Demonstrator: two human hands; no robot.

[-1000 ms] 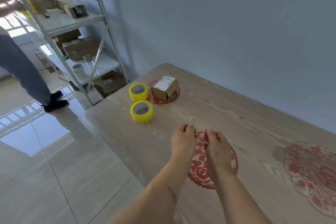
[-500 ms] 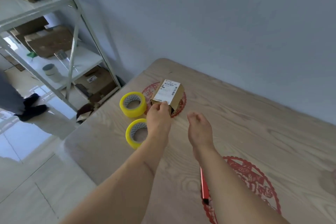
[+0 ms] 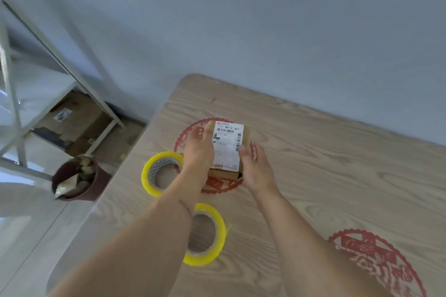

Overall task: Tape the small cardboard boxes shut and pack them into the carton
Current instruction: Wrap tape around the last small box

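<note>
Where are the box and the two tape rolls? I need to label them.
box (image 3: 226,149): head view, on its white shipping label.
far tape roll (image 3: 147,172): head view, on its yellow outer band, left side.
near tape roll (image 3: 220,231): head view, on its yellow rim, right side.

Small cardboard box (image 3: 237,152): brown, white label with black barcodes. Two tape rolls, far (image 3: 161,172) and near (image 3: 209,234): translucent yellow. Surface (image 3: 325,164): pale wood grain, two red papercut roundels (image 3: 218,184) (image 3: 376,263). Wall (image 3: 265,31): grey-blue. Bin (image 3: 77,179): dark maroon.
</note>
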